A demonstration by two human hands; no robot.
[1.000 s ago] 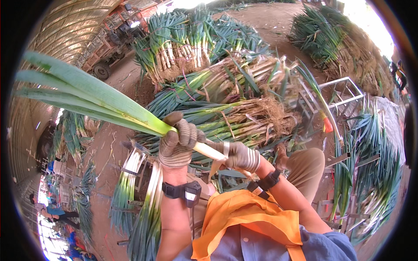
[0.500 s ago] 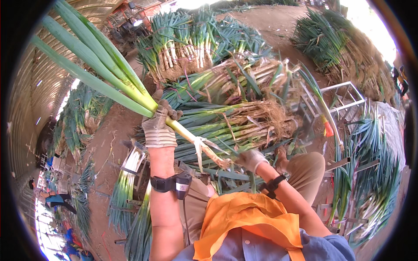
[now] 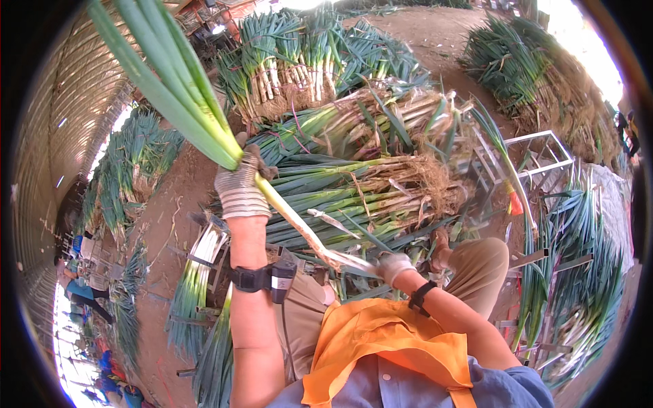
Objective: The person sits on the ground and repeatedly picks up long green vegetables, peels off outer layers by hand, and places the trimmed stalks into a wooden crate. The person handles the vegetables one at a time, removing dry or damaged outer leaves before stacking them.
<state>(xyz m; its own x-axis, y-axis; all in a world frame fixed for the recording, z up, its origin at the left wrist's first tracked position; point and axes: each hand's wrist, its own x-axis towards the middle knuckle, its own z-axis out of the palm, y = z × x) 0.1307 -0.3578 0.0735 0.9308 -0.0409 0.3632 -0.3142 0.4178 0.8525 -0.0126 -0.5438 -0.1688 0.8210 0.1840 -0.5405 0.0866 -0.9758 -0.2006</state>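
Observation:
My left hand (image 3: 243,185), in a striped work glove, is closed around a big green onion (image 3: 294,221). Its long green leaves rise to the upper left, and the pale stalk slants down to the right toward my right hand. The gloved right hand (image 3: 394,268) is closed by the root end, on a whitish strip of outer skin (image 3: 355,262) that stretches from the stalk. The right fingertips are partly hidden. Beneath the held stalk lies a heap of unpeeled green onions (image 3: 340,194) with dry, brown roots.
Pale-stalked onions (image 3: 198,262) rest in a metal rack at left. More onions (image 3: 588,251) lie on the right rack, near a white metal frame (image 3: 537,146). Tied bundles (image 3: 292,68) stand behind the heap, and another pile (image 3: 510,68) lies far right. A person (image 3: 85,292) is at far left.
The onion's root end has swung down and left, with the left hand shifting slightly left. My right hand has moved a little lower, and a pale skin strip now stretches between it and the stalk.

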